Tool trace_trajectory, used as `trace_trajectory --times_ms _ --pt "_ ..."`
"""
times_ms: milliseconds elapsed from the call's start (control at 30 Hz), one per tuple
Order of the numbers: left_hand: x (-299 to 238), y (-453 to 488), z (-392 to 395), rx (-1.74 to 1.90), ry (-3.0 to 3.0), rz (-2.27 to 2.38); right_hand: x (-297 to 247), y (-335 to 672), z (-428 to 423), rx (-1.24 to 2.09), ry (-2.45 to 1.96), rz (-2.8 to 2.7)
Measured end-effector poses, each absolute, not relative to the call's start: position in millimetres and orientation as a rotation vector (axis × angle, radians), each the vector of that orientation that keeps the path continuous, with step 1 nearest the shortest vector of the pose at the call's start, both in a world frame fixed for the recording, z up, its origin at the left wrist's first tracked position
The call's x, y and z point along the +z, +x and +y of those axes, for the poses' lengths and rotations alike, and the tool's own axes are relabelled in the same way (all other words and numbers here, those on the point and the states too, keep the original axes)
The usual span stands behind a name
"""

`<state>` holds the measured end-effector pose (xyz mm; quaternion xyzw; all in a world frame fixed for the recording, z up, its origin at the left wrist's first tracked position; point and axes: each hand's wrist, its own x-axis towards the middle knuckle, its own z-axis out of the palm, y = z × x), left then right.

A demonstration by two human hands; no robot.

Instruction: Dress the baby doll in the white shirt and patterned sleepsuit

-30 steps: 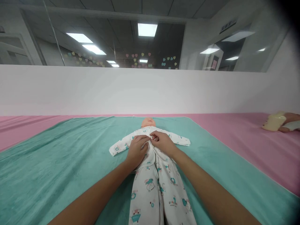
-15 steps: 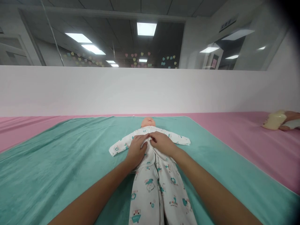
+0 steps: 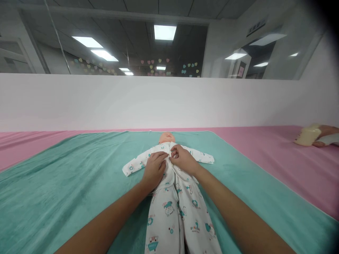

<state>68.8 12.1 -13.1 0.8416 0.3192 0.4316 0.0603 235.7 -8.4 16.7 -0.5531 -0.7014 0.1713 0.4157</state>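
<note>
A baby doll (image 3: 166,137) lies on its back, with only its head showing above a white sleepsuit (image 3: 166,225) with teal animal prints. The sleepsuit's arms spread sideways and its legs run towards me. My left hand (image 3: 154,170) rests on the doll's chest, its fingertips gripping the cloth by the front opening. My right hand (image 3: 182,160) pinches the overlapping front flap just beside it, near the neck. The fastening under my fingers is hidden.
The doll lies on a teal plush blanket (image 3: 66,183) spread over a pink mat (image 3: 265,155). At the far right, another person's hand (image 3: 327,135) lies beside a cream-coloured bottle (image 3: 307,136). A white partition (image 3: 159,102) runs behind the mat.
Both hands have shifted slightly towards the doll's neck. The front flap of the sleepsuit now sits higher and overlaps more at the chest.
</note>
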Motion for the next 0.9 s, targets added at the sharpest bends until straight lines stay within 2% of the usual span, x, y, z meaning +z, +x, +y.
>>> trace_trajectory --times_ms 333,900 --pt "-12.9 67.6 11.5 1.287 2.553 0.941 18.7 244.3 -7.9 0.908 -1.315 -1.494" --pt "-11.7 67.2 11.3 1.194 2.586 0.954 17.5 245.3 -10.2 0.901 -1.233 -1.532"
